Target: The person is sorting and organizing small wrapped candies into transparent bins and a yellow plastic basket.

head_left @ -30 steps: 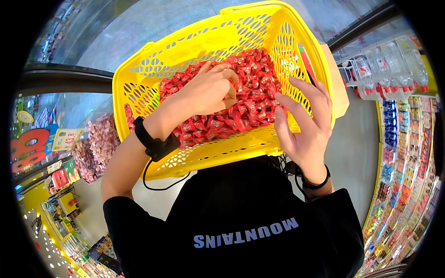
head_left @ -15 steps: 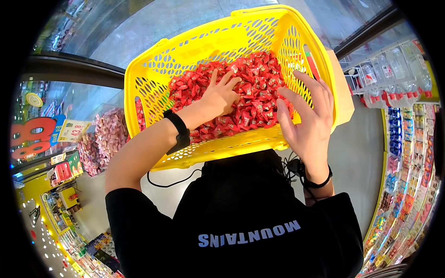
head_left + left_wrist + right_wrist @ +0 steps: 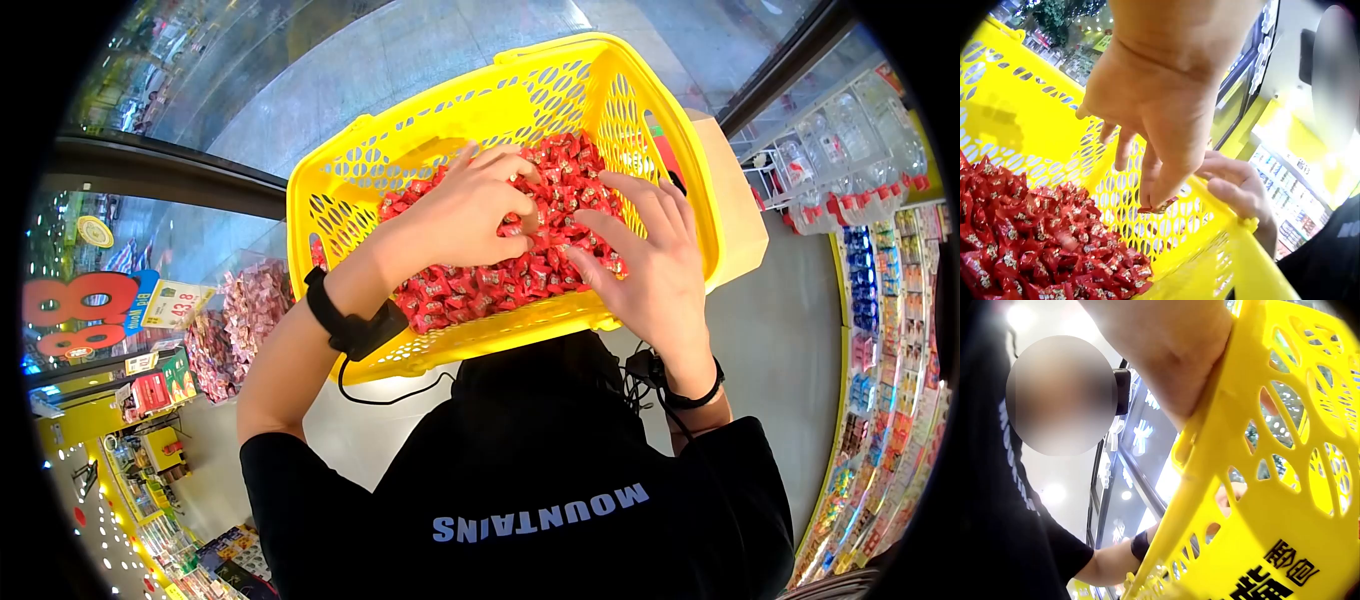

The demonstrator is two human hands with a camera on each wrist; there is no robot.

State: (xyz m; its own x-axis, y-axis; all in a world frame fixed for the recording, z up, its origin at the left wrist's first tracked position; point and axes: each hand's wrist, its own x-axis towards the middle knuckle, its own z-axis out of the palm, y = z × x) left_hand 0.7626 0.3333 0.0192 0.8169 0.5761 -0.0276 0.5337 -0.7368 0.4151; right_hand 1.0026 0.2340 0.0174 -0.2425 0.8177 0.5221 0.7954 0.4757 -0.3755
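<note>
A yellow basket (image 3: 430, 110) holds a heap of small red wrapped pieces (image 3: 470, 290). Above the heap, the left hand (image 3: 455, 215) has its fingers bent. The left wrist view shows this hand (image 3: 1154, 106) pinching one red wrapped piece (image 3: 1159, 205) between thumb and finger, above the red heap (image 3: 1041, 237). The right hand (image 3: 655, 275) reaches over the near right rim, its fingers spread and slightly bent over the right part of the heap. In the right wrist view, the basket wall (image 3: 1254, 506) hides most of the right hand's fingers.
A brown box (image 3: 735, 200) stands against the basket's right end. Clear bottles with red caps (image 3: 850, 150) are on a rack at the upper right, above curved shelves of packages (image 3: 880, 400). Pink wrapped goods (image 3: 255, 310) and a price sign (image 3: 178, 304) are at the left.
The left hand's fingers, spread on the heap half a second ago, have lifted and bent. The basket appears lower and further right in the head view. The right hand's fingers remain loosely spread.
</note>
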